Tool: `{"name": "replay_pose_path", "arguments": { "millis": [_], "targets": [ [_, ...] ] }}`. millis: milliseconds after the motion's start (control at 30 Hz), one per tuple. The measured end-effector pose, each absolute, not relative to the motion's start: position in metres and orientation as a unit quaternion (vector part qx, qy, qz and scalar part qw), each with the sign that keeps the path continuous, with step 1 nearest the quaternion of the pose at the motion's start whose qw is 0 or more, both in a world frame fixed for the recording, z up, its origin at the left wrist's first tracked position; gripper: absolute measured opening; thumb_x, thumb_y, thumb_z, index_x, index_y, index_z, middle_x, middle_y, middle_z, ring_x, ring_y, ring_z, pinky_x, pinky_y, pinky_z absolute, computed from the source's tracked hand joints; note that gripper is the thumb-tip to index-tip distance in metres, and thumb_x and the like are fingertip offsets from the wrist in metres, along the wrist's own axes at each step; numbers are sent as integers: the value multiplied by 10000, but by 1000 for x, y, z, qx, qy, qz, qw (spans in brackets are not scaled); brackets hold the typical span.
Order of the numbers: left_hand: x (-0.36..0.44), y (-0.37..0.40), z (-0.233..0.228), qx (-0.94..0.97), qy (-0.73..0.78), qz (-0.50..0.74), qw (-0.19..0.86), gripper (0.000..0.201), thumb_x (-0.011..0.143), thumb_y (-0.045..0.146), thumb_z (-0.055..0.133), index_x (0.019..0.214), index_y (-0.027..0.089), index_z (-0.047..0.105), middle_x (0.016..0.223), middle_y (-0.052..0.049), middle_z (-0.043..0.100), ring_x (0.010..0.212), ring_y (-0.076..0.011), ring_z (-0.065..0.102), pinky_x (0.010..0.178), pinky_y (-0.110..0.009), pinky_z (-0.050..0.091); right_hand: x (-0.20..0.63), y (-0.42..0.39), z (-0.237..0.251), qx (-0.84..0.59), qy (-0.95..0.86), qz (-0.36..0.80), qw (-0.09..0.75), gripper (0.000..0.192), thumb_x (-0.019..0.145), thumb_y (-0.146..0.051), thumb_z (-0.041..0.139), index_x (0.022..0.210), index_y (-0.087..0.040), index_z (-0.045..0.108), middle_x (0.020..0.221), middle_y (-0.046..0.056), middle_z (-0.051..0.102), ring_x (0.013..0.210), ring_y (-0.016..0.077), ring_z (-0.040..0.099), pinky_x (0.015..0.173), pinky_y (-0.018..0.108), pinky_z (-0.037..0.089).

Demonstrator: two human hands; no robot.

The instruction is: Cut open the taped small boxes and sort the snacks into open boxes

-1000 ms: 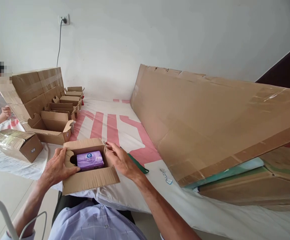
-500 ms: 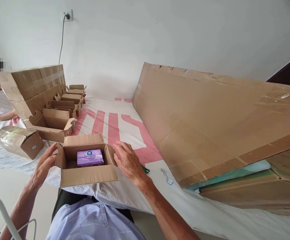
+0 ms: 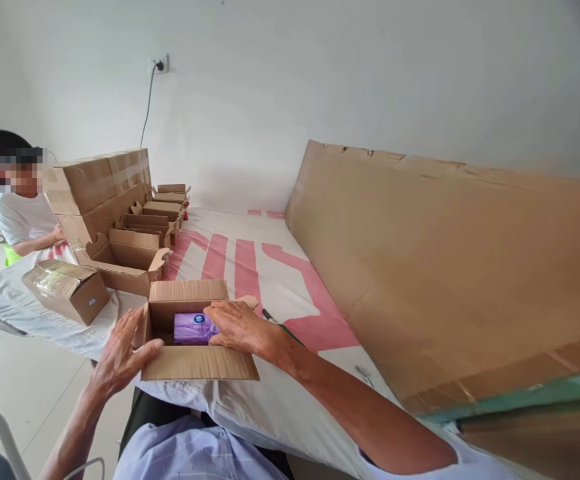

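Small open brown cardboard box (image 3: 195,333) sits at the near edge of the tabletop (image 3: 280,280), right in front of the person, its front flap folded down toward the body. Inside lies a purple plastic-wrapped tissue pack (image 3: 193,328), flat on the bottom, label up.

Left hand (image 3: 120,357): fingers spread, palm against the box's left wall and front corner, thumb lying along the front flap. It grips nothing; it looks to be bracing the box so it does not slide on the cloth.

Right hand (image 3: 237,327): reaches over the right wall into the box, fingers flat and loosely open, tips resting on the right end of the purple pack (whether it is pressing or only touching cannot be told). The right side flap stands up behind the knuckles.

White cloth with red lettering (image 3: 250,260) covers the tabletop. To the left, a closed tape-wrapped brown carton (image 3: 67,290) lies near the corner. Behind it, a row of open, flap-up brown boxes (image 3: 135,250) runs back along a tall stack of sealed cartons (image 3: 103,183), placed within reach of a second person in a white shirt (image 3: 20,217) seated at the far left. A big flattened cardboard sheet (image 3: 445,260) leans across the right side.
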State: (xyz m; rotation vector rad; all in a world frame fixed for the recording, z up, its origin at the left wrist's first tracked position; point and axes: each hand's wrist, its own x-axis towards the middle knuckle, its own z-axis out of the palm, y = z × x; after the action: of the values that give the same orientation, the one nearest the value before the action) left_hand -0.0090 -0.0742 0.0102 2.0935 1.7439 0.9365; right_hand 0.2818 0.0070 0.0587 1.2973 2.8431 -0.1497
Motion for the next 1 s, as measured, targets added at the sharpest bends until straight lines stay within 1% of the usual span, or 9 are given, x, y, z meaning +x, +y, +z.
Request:
{"name": "replay_pose_path", "arguments": {
  "millis": [167,300,400,467,567,667,767,900,1000],
  "targets": [
    [0,-77,21,751,556,303,188,1069,846,706,758,1708,247,322,1656,-202,468,1501,-443,491,1220,-617,437,269,18,49,410,910,-42,43,225,840,-238,842,1013,-176,712,1137,157,719,1074,340,677,891,393,496],
    [1,-75,19,747,558,302,195,1138,810,722,787,1711,230,296,1663,-217,429,1508,-455,473,1231,-639,416,270,14,52,388,919,-47,54,218,862,-232,807,1044,-164,709,1208,180,701,1125,338,657,930,390,479],
    [-1,-74,16,752,554,305,187,1127,803,712,799,1699,225,321,1687,-216,396,1525,-458,453,1237,-636,416,275,10,58,396,912,-100,24,172,854,-204,757,1015,-172,706,1112,144,730,1030,298,677,868,357,466],
    [-4,-73,13,755,552,305,177,1117,796,706,806,1689,221,343,1693,-216,393,1522,-457,459,1233,-639,422,281,10,63,418,895,-153,-16,184,812,-227,766,981,-182,712,1051,112,747,969,279,677,807,337,448],
    [-9,-69,13,758,559,298,155,1057,792,699,808,1650,217,425,1686,-217,419,1507,-454,481,1216,-640,439,294,13,68,451,849,-251,-116,331,739,-308,812,1041,-199,730,1038,64,758,929,250,665,769,319,438],
    [-11,-63,23,754,574,298,118,897,816,682,793,1552,224,562,1649,-199,494,1465,-443,534,1197,-631,454,307,22,70,422,784,-383,-246,447,738,-420,820,1118,-202,731,1049,37,759,916,225,668,787,318,482],
    [-7,-55,46,739,582,327,89,763,858,666,754,1472,229,632,1557,-173,613,1426,-422,580,1193,-617,458,312,31,70,360,720,-480,-348,459,761,-512,812,1084,-192,744,1032,37,768,925,221,681,823,330,514],
    [7,-46,83,734,572,348,115,746,854,671,751,1444,225,652,1480,-162,686,1379,-426,622,1168,-612,480,309,38,76,332,669,-533,-398,447,785,-560,816,1028,-189,758,995,42,769,893,211,684,823,333,515],
    [18,-36,102,751,507,365,214,818,813,604,830,1512,247,601,1493,-151,681,1375,-412,631,1151,-570,508,303,40,84,317,655,-543,-419,480,751,-582,848,1011,-188,758,983,47,762,867,209,677,806,339,515]
  ]
}}
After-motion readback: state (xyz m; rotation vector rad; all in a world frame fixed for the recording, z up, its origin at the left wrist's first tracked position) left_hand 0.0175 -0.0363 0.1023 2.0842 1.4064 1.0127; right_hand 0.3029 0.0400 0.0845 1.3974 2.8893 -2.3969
